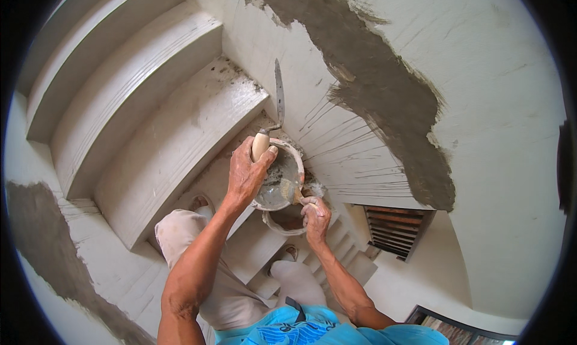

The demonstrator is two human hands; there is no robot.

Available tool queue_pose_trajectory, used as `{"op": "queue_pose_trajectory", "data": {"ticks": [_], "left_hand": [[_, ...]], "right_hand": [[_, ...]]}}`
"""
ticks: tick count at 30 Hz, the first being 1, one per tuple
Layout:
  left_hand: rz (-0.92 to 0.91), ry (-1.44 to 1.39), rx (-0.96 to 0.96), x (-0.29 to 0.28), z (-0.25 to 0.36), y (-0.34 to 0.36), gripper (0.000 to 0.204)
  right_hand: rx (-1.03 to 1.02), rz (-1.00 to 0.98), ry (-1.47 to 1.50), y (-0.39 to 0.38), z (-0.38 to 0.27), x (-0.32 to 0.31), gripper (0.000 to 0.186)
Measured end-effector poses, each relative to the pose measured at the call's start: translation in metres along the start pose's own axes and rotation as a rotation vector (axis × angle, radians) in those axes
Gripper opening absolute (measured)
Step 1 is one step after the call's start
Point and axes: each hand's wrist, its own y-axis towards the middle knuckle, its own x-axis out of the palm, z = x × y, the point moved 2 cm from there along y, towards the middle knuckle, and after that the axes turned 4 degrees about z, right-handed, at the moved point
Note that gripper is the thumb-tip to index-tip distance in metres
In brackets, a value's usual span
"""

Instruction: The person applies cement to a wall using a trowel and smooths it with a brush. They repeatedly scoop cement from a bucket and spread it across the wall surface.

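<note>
My left hand grips the wooden handle of a trowel, whose narrow metal blade points up toward the wall. Below it, my right hand holds a brush by its handle, with the bristles inside a round bucket of grey wet material. The bucket has a pale, crusted rim and is partly hidden by my left hand. Another crusted container sits just beneath it, its inside mostly shadowed.
Curved steps rise on the left. More steps descend below my legs and sandalled feet. The right wall has a grey patch with dark streaks; another patch is at lower left. A slatted opening and a dark frame lie at lower right.
</note>
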Motion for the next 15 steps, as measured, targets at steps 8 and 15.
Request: {"op": "queue_pose_trajectory", "data": {"ticks": [8, 15], "left_hand": [[0.03, -0.07, 0.164, 0.009, 0.012, 0.021, 0.038], [0.131, -0.108, 0.398, 0.015, 0.018, 0.045, 0.036]], "right_hand": [[-0.248, -0.045, -0.218, 0.019, -0.002, 0.011, 0.024], [-0.387, -0.023, -0.294, 0.029, 0.007, 0.015, 0.018]]}}
